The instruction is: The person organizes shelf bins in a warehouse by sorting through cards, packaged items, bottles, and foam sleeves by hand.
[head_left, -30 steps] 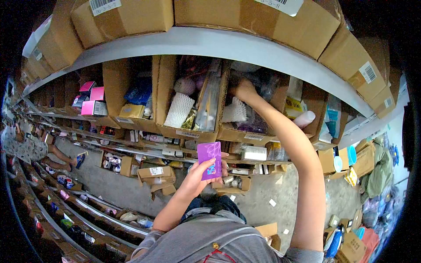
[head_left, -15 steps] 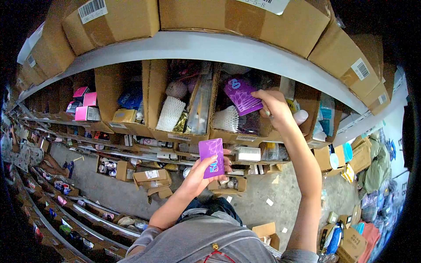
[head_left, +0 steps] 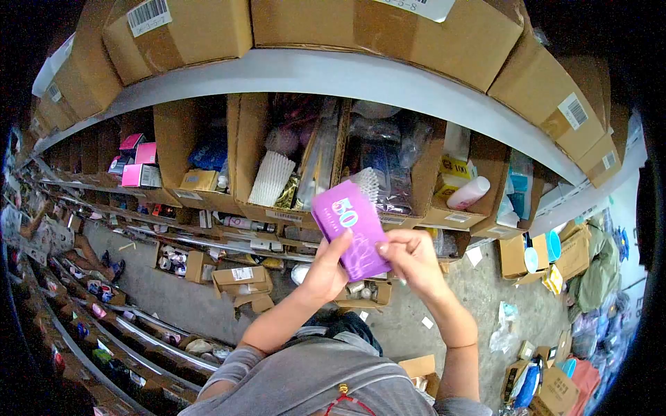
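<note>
Purple packet marked 50, lower left side clasped in left hand, thumb on top, lower right edge pinched by right hand, left fingers mostly hidden beneath, layer count unclear

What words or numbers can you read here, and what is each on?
"50": purple card; smaller lettering blurred.
"5-8": white label on the top middle box; start cut off.
"3-5-7": barcode label on the top left box; start blurred.
"001": yellow box, possibly upside down.
Too small or blurred: other shelf labels.
</note>
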{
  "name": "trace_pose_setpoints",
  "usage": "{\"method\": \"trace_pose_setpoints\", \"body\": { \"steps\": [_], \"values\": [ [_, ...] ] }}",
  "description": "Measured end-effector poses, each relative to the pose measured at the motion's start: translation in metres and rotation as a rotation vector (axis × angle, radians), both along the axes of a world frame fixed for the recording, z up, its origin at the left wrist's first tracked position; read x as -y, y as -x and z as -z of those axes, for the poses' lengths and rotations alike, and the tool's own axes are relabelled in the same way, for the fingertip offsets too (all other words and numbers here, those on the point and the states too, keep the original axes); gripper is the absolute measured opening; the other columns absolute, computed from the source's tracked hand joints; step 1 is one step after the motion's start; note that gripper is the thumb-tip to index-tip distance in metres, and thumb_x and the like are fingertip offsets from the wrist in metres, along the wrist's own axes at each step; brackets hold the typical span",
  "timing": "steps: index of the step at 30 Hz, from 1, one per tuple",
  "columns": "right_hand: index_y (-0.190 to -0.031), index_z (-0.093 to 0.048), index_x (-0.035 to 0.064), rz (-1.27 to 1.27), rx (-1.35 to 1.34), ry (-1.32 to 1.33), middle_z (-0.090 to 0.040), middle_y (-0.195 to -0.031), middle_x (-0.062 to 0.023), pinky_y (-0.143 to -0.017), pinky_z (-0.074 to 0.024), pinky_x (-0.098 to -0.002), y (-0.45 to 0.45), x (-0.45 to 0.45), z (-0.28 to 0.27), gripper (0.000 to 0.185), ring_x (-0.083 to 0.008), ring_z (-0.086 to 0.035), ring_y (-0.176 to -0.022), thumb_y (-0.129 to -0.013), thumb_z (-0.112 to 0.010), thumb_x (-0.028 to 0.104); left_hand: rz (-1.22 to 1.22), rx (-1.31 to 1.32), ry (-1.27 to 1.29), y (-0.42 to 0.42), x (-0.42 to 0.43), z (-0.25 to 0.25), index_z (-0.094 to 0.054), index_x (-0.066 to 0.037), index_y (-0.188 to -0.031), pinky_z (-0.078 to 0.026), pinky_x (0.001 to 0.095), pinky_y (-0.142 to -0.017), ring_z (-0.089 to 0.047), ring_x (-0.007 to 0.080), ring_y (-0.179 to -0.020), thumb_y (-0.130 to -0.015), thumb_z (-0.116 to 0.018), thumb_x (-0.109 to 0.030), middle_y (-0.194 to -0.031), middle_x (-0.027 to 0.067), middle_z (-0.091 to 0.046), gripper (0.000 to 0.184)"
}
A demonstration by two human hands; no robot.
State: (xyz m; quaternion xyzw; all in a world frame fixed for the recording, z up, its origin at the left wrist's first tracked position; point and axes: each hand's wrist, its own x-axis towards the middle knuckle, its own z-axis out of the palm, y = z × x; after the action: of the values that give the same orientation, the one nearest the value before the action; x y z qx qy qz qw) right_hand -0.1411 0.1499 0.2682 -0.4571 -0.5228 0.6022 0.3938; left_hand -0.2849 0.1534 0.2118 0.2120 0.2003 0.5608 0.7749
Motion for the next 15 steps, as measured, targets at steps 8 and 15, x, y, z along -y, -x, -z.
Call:
{"method": "trace_pose_setpoints", "body": {
  "steps": [8, 15],
  "values": [
    [-0.070, -0.055, 0.0034, 0.055, 1.026, -0.705, -0.051, -0.047, -0.0132, -0.042, -0.0413, -0.0364, -0.003, -0.001, 0.000, 0.031, -0.0269, -0.052, -0.043, -0.076, -0.055, 0.033, 0.114, -0.004, 0.060, 0.000, 0.003, 0.008, -0.035, -0.001, -0.118, -0.038, 0.0389, -0.089, -0.047, 0.0257, -0.103, -0.083, -0.043, -0.008, -0.111, 0.0153, -0.047, 0.037],
    [-0.108, -0.046, 0.0046, 0.085, 0.878, -0.968, -0.043, -0.109, -0.0188, -0.082, -0.0383, -0.0386, 0.018, -0.006, -0.010, 0.050, -0.0349, -0.042, -0.099, -0.067, -0.062, 0.029, 0.122, -0.091, -0.015, -0.003, 0.017, 0.029, -0.034, -0.006, -0.118, -0.041, 0.0352, -0.085, -0.048, 0.0202, -0.101, -0.084, -0.044, -0.007, -0.112, 0.0085, -0.046, 0.035]
  ]
}}
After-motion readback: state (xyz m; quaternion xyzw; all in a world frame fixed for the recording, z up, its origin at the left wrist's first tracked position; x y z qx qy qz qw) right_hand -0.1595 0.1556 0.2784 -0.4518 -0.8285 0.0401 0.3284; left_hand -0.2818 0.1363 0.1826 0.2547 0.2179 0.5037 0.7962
